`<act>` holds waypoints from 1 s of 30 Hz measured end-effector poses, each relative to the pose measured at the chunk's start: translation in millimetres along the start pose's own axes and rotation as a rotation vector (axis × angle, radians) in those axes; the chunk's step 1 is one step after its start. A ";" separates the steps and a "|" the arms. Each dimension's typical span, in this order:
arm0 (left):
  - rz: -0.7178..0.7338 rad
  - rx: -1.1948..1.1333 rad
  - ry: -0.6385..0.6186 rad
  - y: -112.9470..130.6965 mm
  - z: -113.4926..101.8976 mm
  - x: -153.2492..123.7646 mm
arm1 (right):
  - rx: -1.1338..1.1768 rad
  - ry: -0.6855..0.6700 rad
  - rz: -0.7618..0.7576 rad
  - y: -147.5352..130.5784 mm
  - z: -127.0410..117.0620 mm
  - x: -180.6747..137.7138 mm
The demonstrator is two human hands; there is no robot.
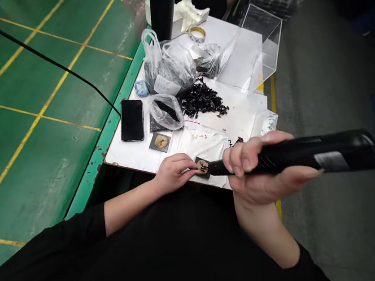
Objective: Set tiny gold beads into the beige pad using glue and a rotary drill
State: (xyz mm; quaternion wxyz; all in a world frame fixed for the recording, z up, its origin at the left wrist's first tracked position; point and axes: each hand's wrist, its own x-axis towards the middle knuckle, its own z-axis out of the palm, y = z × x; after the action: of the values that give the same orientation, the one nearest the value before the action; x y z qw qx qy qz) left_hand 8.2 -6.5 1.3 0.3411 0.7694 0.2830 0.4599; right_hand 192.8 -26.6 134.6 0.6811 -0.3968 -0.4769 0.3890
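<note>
Tan on grey: pinching the square piece (203, 166) with the nearer left hand (174, 173). Clamping the long black tool (302, 152) in the right hand (260, 187), aimed leftward at it.

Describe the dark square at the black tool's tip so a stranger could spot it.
Start at the white tabletop and go to the edge nearest the wearer. There, between the left grip and the tip of the black tool, is the dark square with a round tan patch. Unlike the similar square near the phone, its patch bears black shapes.
</note>
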 end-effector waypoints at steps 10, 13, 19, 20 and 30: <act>0.024 -0.006 -0.004 -3.1 -1.8 -2.6 | 0.015 -0.035 -0.088 9.6 9.3 -9.1; 0.034 -0.024 0.007 -4.9 0.1 -3.0 | 0.039 -0.045 -0.141 10.3 8.0 -6.9; 0.067 -0.045 0.021 -6.6 2.0 -3.3 | 0.196 -0.169 -0.155 15.2 -0.2 -2.3; 0.076 -0.046 0.018 -6.2 1.4 -3.2 | 0.213 -0.183 -0.152 15.8 -0.8 -2.2; 0.121 0.056 0.022 -7.5 4.9 -0.6 | 0.149 -0.087 -0.157 25.7 -6.3 -4.9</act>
State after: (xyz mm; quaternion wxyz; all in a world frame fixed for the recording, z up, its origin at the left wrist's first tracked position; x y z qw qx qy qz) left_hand 11.4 -3.7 -6.6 0.2879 0.7893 0.2525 0.4799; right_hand 193.8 -22.2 108.1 0.7157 -0.2891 -0.5054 0.3857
